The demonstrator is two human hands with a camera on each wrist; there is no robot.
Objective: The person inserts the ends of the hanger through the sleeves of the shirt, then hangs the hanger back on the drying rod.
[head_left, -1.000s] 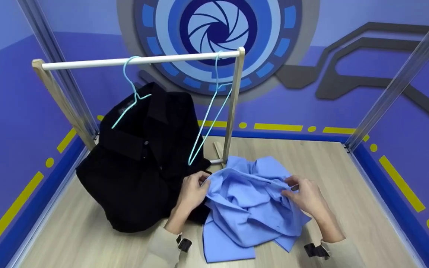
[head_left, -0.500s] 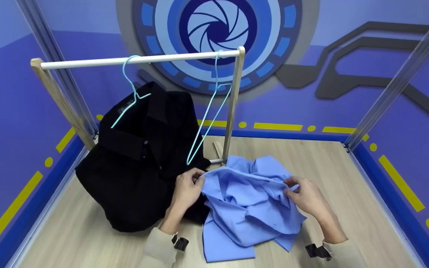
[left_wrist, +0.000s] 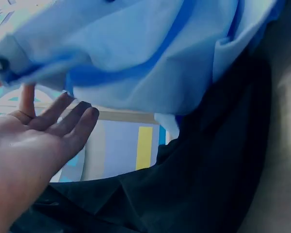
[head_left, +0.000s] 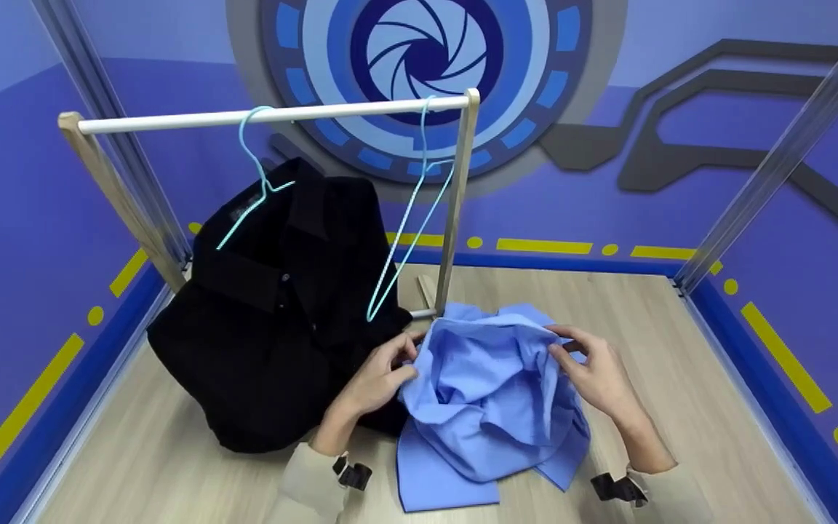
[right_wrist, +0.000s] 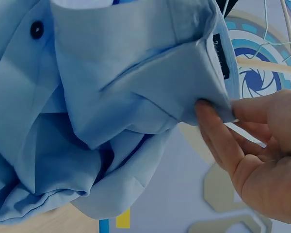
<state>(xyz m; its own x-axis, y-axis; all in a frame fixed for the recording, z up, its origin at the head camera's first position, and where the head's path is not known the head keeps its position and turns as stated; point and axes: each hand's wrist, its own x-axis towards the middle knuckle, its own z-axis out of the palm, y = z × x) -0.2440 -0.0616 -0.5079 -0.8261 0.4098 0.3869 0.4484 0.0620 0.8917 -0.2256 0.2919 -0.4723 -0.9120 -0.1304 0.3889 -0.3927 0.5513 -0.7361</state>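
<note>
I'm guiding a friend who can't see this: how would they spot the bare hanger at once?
Find the clothes rack and follow its white rail to the right-hand end in the head view. There, beside the wooden post, is a thin, pale turquoise hanger. It carries no garment, whereas the other hanger, further left, sits in the collar of the black shirt.

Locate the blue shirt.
Head view: the blue shirt is low, right of centre, bunched between the left hand and right hand, just right of the black shirt.
</note>
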